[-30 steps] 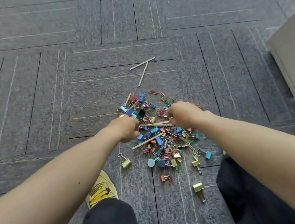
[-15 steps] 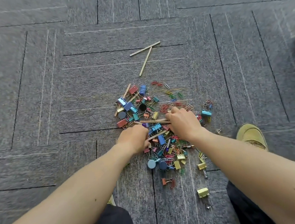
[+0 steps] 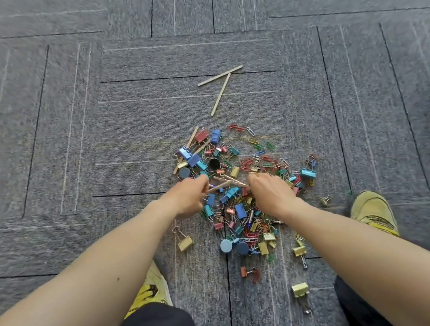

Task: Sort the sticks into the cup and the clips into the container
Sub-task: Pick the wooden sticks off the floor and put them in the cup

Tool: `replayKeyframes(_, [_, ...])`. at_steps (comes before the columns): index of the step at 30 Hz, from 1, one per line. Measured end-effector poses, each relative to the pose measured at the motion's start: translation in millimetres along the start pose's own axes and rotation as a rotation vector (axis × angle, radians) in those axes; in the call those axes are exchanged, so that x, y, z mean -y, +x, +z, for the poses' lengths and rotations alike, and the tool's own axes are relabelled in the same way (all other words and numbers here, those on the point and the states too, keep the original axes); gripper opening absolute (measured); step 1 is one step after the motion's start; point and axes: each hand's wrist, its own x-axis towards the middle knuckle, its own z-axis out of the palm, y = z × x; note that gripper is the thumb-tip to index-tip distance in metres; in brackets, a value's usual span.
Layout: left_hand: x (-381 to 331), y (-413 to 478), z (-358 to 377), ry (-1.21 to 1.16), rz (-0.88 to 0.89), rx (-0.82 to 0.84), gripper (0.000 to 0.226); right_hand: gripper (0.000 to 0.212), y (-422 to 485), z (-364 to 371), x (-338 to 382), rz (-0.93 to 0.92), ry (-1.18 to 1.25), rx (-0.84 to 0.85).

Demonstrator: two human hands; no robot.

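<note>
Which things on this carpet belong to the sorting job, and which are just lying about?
Job: left hand, right hand, held sticks, two loose sticks, pile of binder clips and paper clips. No cup or container in view.
Lying about: yellow shoes, carpet tiles.

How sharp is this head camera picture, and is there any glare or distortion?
Head view: the heap of coloured metal clips, the left hand and the right hand look sharp; the grey carpet smears toward the edges and its seams bow; soft even light, no glare.
</note>
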Motion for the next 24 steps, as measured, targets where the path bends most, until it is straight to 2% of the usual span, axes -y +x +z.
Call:
replayKeyframes(3, [6, -3, -7, -0.16, -0.031, -0.069, 0.016, 0.024, 4, -4, -3, 0.025, 0.077, 0.049])
replayKeyframes(6, [13, -2, -14, -0.324, -0.086, -0.209, 0.007, 0.016, 10, -13, -8, 0.018, 0.176, 0.093])
replayKeyframes(9, [21, 3, -25, -0.298, -0.224, -0.378, 0.02, 0.019, 16, -24, -10, -0.017, 0.266, 0.11])
replayKeyframes(11, [27, 8, -31, -0.252, -0.303, -0.431, 0.024, 0.016, 21, -32, -9, -0.012, 0.295, 0.113])
replayKeyframes(13, [32, 14, -38, -0.234, -0.347, -0.466, 0.025, 0.015, 24, -40, -7, -0.016, 0.352, 0.104])
replayKeyframes(17, [38, 26, -50, -0.254, -0.371, -0.52, 0.026, 0.029, 33, -55, -5, -0.057, 0.386, 0.078])
replayKeyframes(21, [33, 38, -59, -0.251, -0.382, -0.508, 0.021, 0.03, 49, -64, -7, -0.04, 0.347, 0.092])
replayKeyframes(24, [27, 50, -63, -0.237, -0.384, -0.498, 0.018, 0.022, 64, -76, -8, -0.028, 0.337, 0.081])
